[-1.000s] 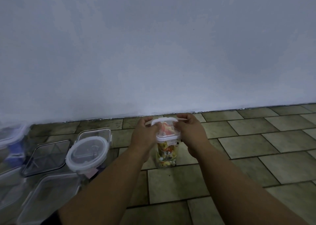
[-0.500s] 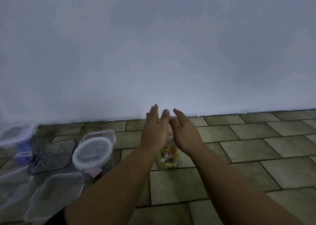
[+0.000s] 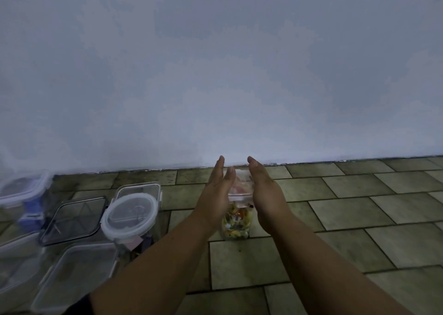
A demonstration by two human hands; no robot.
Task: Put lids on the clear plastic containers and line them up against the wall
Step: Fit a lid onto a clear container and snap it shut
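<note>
Two hands [image 3: 217, 192] [image 3: 266, 192], tiled floor [image 3: 359, 218], pale wall [image 3: 215, 75]

Lidded clear container [image 3: 237, 216] of colourful pieces stands upright.

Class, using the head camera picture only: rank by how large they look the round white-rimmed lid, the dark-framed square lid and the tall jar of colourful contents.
1. dark-framed square lid and round white-rimmed lid: too alike to rank.
2. tall jar: smallest, though partly hidden by the hands.

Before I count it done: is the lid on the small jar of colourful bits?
On: the lid sits atop the upright jar. Latches: cannot tell.
</note>
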